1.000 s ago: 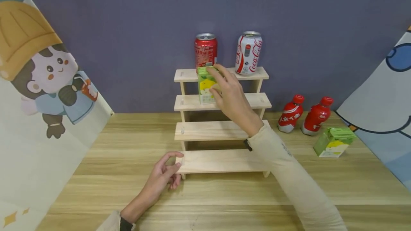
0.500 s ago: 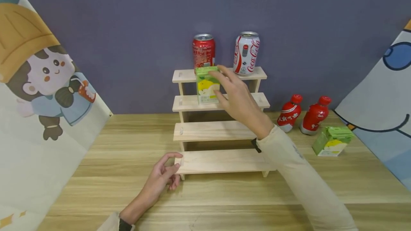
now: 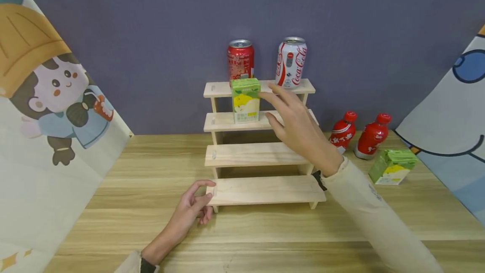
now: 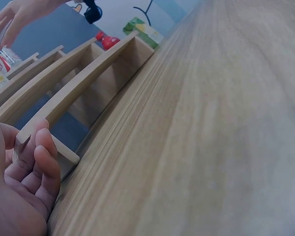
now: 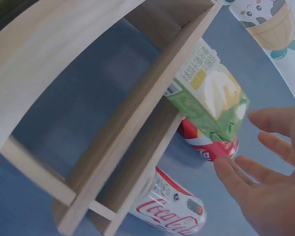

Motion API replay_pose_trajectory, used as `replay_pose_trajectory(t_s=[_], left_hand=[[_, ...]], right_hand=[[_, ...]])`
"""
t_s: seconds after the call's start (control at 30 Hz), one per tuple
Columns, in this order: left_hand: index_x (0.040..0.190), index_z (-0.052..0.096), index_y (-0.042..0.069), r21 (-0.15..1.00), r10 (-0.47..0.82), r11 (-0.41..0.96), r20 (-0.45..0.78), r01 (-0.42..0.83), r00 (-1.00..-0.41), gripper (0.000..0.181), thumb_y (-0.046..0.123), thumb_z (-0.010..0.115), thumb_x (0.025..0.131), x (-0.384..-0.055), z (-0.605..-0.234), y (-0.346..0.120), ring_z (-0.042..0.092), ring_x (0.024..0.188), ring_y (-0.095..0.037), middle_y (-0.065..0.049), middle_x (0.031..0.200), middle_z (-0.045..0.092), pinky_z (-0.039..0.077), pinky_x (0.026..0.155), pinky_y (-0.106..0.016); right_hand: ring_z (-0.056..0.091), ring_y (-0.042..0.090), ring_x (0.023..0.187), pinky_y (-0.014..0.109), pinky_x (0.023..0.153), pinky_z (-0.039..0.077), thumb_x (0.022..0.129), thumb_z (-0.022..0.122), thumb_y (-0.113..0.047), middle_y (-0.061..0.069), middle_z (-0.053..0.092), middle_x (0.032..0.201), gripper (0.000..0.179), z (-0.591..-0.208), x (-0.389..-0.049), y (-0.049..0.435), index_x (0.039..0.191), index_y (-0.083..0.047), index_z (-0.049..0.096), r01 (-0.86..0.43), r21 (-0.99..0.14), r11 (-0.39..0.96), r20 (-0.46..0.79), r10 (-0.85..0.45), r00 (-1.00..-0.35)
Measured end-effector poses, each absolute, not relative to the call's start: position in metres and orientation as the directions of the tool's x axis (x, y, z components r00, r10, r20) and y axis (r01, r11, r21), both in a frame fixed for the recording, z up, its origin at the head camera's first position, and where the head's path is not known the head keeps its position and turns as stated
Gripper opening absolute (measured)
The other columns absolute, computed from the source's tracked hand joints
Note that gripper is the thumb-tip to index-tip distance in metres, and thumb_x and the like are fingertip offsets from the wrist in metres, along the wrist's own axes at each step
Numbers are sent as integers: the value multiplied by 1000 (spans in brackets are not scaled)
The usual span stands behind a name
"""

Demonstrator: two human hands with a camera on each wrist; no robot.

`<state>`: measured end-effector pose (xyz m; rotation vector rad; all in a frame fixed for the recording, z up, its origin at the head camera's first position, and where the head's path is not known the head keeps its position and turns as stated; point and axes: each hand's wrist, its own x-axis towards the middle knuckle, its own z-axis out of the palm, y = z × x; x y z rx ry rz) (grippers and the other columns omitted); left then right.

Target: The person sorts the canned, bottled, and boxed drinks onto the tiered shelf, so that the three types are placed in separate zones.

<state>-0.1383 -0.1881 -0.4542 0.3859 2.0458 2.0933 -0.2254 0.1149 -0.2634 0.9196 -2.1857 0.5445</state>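
Note:
A green juice box point(image 3: 246, 103) with yellow and white fruit stands upright on the second-highest tier of a four-step wooden display rack point(image 3: 265, 191). My right hand point(image 3: 303, 127) hovers just right of the box, fingers spread and holding nothing. In the right wrist view a gap shows between the fingertips point(image 5: 255, 117) and the juice box point(image 5: 211, 91). My left hand point(image 3: 187, 212) grips the left end of the rack's lowest board, with fingers curled around its corner in the left wrist view. On the top tier stand a red can point(image 3: 240, 60) and a white Coca-Cola can point(image 3: 291, 63).
Two red bottles point(image 3: 372, 137) stand on the wooden table point(image 3: 151, 163), right of the rack. A second green juice box point(image 3: 394, 167) sits near them, toward the right wall. Behind the rack rises a dark blue wall point(image 3: 170, 54).
My right hand has let go of the juice box and drawn back to the right, while the box stays on its tier. The left hand keeps its place on the rack.

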Motion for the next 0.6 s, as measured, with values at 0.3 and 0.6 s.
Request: replay_pose_trajectory(t_s=[0.3, 0.6], left_hand=[[138, 42, 4, 998, 324, -31, 65, 58, -944, 38, 21, 51, 105, -137, -453, -190, 54, 51, -11, -3, 61, 61, 43, 46, -19], [138, 41, 3, 997, 326, -37, 77, 68, -942, 38, 20, 51, 105, -137, -453, -189, 53, 51, -10, -3, 62, 61, 43, 47, -19]], right_hand=[[47, 36, 132, 55, 104, 45, 87, 74, 0, 18, 49, 145, 49, -263, -205, 124, 134, -4, 60, -779, -47, 625, 742, -500, -446], [48, 36, 130, 57, 106, 42, 86, 74, 1, 19, 51, 142, 46, -267, -185, 132, 130, -4, 62, -785, -32, 619, 740, -513, -434]])
